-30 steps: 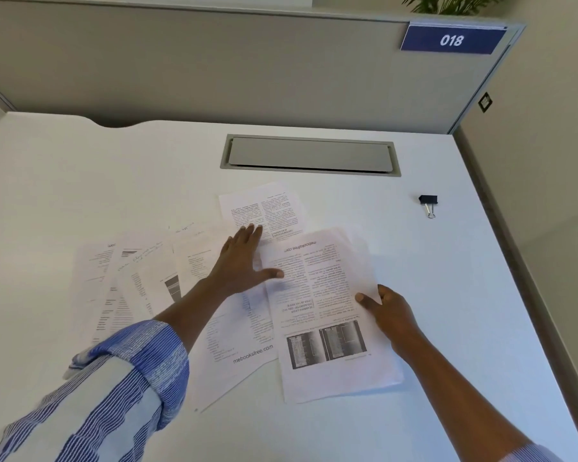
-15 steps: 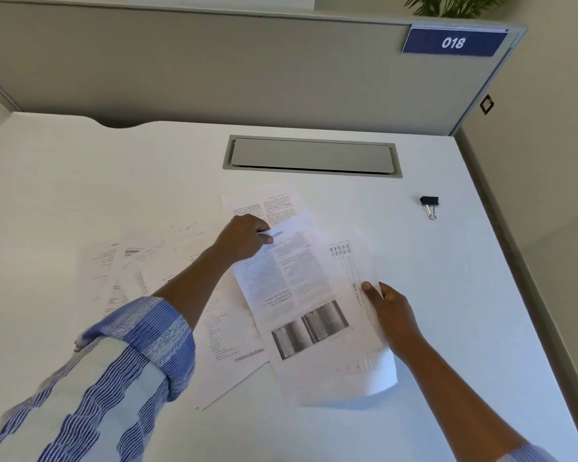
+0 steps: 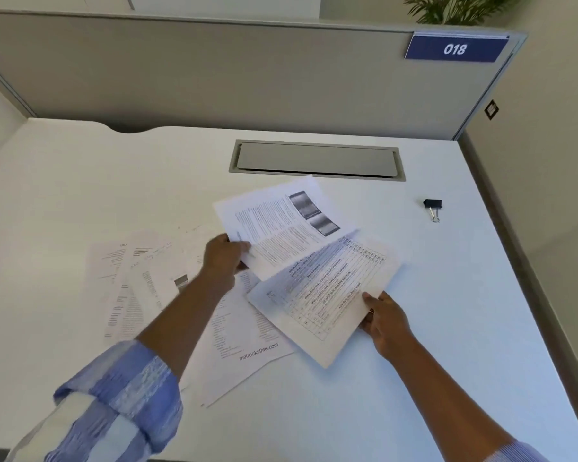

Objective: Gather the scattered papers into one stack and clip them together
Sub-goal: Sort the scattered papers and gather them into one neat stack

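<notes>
My left hand grips a printed sheet with two dark pictures, lifted off the desk and turned so the pictures face away from me. Under its lower edge is a sheet with a table, pinched at its near right edge by my right hand. Several more printed papers lie fanned out on the white desk to the left, and one marked mebooksfree.com lies below my left forearm. A black binder clip sits alone at the right of the desk.
The white desk has a grey cable hatch set in it behind the papers. A grey partition with a blue 018 sign closes the back. The desk's right edge drops to the floor.
My left hand has lifted the picture sheet off the pile and swung it round toward the back. The table sheet under it is now uncovered and raised by my right hand.
</notes>
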